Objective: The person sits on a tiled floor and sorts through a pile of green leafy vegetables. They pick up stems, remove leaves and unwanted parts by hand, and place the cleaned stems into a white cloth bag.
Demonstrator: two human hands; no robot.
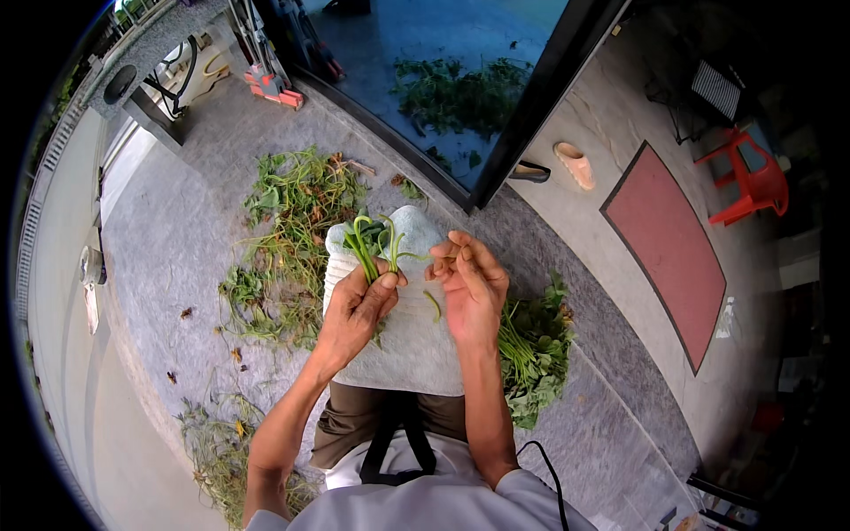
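Observation:
My left hand (362, 299) grips a small bunch of green leaf stems (364, 249) between thumb and fingers, with dark leaves at the far end. Beside it, my right hand (471, 279) is raised palm up with curled fingers. A thin green strand runs from the bunch towards its fingertips; whether they pinch it is unclear. Under both hands a pale towel (412, 358) covers my lap, and a short loose stem piece (432, 305) lies on it. Right of my lap, partly behind my right forearm, is a heap of leafy green stems (531, 352).
Tangled vines (299, 232) spread over the stone floor ahead and left; another vine pile (226, 451) lies near my left elbow. A dark-framed glass door (458, 152) stands ahead. Beyond are a slipper (575, 166), red mat (667, 259) and red plastic chair (750, 176). A black cable (556, 471) hangs at right.

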